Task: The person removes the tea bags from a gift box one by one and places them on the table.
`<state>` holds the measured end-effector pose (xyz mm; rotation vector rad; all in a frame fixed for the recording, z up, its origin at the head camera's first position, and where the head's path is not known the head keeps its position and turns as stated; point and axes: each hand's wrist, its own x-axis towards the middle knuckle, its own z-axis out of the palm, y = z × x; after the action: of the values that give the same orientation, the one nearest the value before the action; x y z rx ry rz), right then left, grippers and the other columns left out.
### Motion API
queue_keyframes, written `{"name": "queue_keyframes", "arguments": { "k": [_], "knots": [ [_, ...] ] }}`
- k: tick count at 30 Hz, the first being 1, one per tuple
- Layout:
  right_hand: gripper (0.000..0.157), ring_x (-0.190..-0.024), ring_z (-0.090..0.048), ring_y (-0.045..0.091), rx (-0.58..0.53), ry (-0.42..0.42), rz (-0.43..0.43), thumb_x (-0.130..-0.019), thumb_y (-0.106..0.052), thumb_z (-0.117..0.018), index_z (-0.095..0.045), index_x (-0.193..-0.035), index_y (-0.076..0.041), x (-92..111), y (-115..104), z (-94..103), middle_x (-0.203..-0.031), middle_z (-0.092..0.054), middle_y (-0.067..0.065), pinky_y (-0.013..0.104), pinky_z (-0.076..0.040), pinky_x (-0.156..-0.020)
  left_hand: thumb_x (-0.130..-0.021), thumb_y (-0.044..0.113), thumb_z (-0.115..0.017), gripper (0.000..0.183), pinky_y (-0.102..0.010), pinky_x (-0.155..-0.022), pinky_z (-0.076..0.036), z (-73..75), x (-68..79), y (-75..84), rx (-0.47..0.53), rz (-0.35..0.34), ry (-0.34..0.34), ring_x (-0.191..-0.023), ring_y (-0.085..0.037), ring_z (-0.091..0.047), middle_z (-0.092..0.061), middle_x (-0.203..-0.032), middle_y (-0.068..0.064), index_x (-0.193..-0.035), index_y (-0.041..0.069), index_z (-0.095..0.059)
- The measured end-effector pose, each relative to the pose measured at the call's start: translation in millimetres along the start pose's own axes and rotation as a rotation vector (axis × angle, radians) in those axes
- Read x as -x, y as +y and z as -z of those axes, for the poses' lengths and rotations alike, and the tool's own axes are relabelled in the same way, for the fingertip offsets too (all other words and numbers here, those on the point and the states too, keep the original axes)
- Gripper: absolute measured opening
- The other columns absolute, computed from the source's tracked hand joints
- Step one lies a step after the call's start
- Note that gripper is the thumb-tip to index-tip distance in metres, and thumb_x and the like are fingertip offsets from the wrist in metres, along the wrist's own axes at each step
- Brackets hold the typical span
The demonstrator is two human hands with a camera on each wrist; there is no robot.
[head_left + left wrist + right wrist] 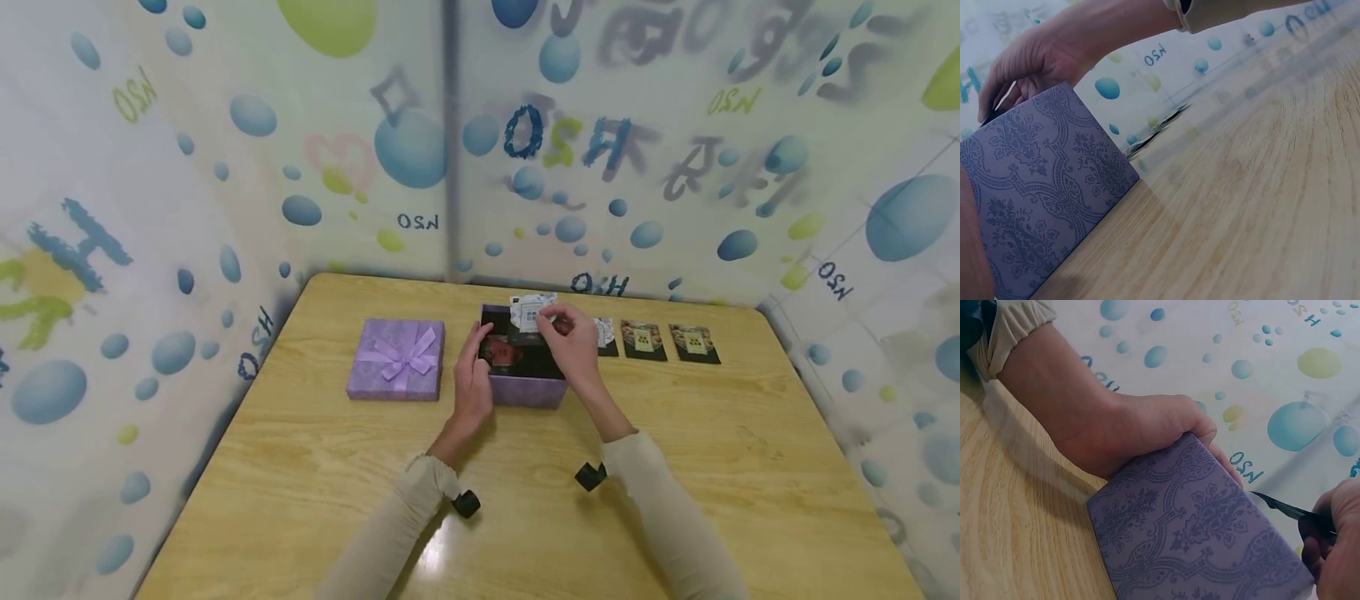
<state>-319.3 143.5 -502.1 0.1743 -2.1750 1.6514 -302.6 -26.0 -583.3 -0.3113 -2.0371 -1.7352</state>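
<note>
A purple patterned gift box [527, 392] stands without its lid on the table, its inside dark. My left hand [474, 379] holds the box at its left wall, fingers along the side and thumb near the front corner. Over the box, my right hand [576, 343] pinches a flat sachet [527, 313] with a white-and-blue printed top and a dark lower part. Inside lies another dark packet with a reddish picture [502, 352]. In the right wrist view, the sachet [1285, 507] shows edge-on as a thin dark sheet beside the box rim.
The purple lid [397, 367] with a ribbon bow lies left of the box. Right of it are a white-topped sachet [606, 335], partly behind my right hand, and two brown-and-black sachets [642, 340] in a row. A printed wall [375, 242] borders the wooden table [300, 483].
</note>
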Motion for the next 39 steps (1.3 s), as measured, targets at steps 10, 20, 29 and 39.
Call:
{"name": "queue_keyframes", "arguments": {
  "k": [10,20,29,39],
  "knots": [
    [0.027,-0.053,-0.035,0.003,-0.055,-0.048,-0.058,-0.098,0.001,-0.066,-0.064,-0.121,0.015,15,-29,20.4,-0.102,-0.066,0.029,0.02,-0.035,-0.055,-0.09,-0.002,-0.031,0.066,-0.049,-0.123,-0.028,0.9,-1.7,-1.8,-0.004,0.012,-0.011,-0.154,-0.027,-0.035,-0.044,-0.161,-0.021,-0.149,0.01,-0.058],
    [0.036,-0.065,-0.047,0.005,-0.09,-0.017,-0.129,-0.097,0.004,-0.067,-0.057,-0.13,0.014,23,-26,34.5,-0.09,-0.06,0.022,0.018,-0.045,-0.063,-0.089,-0.002,-0.031,0.066,-0.052,-0.122,-0.029,0.8,-1.6,-2.2,-0.001,0.01,-0.008,-0.153,-0.028,-0.035,-0.043,-0.161,-0.024,-0.148,0.009,-0.058],
    [0.043,-0.062,-0.037,0.007,-0.122,-0.008,-0.163,-0.1,-0.001,-0.064,-0.051,-0.141,0.006,26,15,43.2,-0.08,-0.047,0.006,0.019,-0.038,-0.06,-0.089,-0.003,-0.031,0.066,-0.055,-0.121,-0.029,0.7,-1.6,-0.3,0.002,-0.003,0.001,-0.153,-0.03,-0.036,-0.043,-0.161,-0.021,-0.148,0.008,-0.058],
    [0.045,-0.065,-0.026,0.008,-0.112,-0.011,-0.238,-0.103,-0.006,-0.062,-0.047,-0.144,0.002,35,21,61.1,-0.083,-0.03,0.002,0.023,-0.034,-0.064,-0.09,-0.002,-0.031,0.066,-0.051,-0.122,-0.03,0.8,-2.0,-1.6,-0.003,0.009,-0.016,-0.154,-0.024,-0.035,-0.042,-0.164,-0.014,-0.149,0.01,-0.058]
  ]
}}
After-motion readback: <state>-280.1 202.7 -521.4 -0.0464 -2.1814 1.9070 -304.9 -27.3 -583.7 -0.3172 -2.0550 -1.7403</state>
